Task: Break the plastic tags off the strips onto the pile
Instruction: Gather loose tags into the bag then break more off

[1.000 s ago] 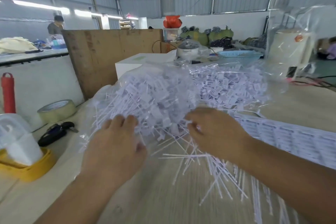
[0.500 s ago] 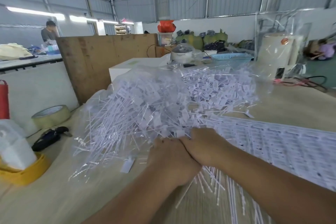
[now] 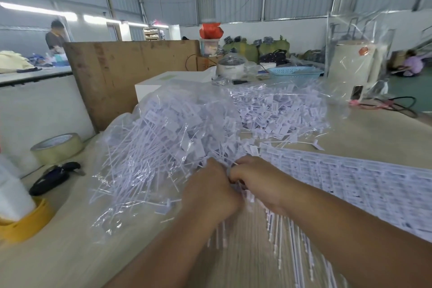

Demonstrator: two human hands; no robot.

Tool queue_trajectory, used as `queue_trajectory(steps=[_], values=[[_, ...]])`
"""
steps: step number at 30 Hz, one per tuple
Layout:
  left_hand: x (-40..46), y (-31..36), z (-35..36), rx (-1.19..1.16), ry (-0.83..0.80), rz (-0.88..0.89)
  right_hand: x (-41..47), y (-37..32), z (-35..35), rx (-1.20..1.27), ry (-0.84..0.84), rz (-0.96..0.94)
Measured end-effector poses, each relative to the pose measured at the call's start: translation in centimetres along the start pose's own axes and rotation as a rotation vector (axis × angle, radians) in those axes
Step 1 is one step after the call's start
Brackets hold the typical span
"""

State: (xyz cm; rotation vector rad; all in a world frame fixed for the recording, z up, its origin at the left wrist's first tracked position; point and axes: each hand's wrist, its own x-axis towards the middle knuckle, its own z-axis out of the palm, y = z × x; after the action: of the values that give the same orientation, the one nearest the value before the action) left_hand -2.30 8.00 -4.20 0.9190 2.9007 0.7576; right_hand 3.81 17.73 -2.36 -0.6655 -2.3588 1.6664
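Observation:
A big pile of loose white plastic tags point(image 3: 210, 124) with thin stems lies on a clear plastic sheet across the wooden table point(image 3: 58, 252). A flat sheet of joined tag strips point(image 3: 364, 184) stretches to the right. My left hand point(image 3: 210, 192) and my right hand point(image 3: 259, 182) meet knuckle to knuckle at the pile's near edge, fingers curled round a bunch of tag strips point(image 3: 278, 229) whose stems hang down beneath them. The grip itself is hidden by the backs of the hands.
At the left stand a tape roll point(image 3: 57, 147), a black tool point(image 3: 53, 175) and a yellow holder point(image 3: 23, 224). Behind the pile are a white box point(image 3: 149, 87), a cardboard panel point(image 3: 121, 72), a blue basket point(image 3: 294, 73) and a wrapped white appliance point(image 3: 353, 68).
My hands came together from apart on the pile and closed on a bunch of strips at its near edge; between the last two frames they stay pressed together.

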Motion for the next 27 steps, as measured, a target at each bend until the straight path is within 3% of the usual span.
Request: queue_trajectory(steps=[3, 7, 9, 15, 20, 24, 27], values=[[0.2, -0.7, -0.5, -0.078, -0.026, -0.018, -0.6, -0.8, -0.2, 0.066, -0.044, -0.017], [0.1, -1.0, -1.0, -0.051, 0.032, -0.015, -1.2, -1.2, -0.5, -0.302, 0.011, -0.082], [0.0, -1.0, -1.4, -0.032, 0.111, -0.011, -1.5, -1.1, -0.2, -0.358, 0.039, -0.092], [-1.3, -1.0, -1.8, -0.184, 0.226, 0.079, -1.1, -1.6, 0.6, -0.007, -0.067, 0.062], [-2.3, 0.3, -1.3, -0.335, 0.172, 0.121, -0.3, -1.5, 1.6, 0.524, -0.092, 0.068], [-2.9, 0.3, -1.9, -0.356, 0.004, 0.167, 0.4, -1.0, 1.7, 0.541, 0.042, 0.13], [-4.2, 0.7, -3.0, -0.045, -0.059, 0.26, 1.1, -0.5, 1.2, 0.289, 0.163, 0.126]])
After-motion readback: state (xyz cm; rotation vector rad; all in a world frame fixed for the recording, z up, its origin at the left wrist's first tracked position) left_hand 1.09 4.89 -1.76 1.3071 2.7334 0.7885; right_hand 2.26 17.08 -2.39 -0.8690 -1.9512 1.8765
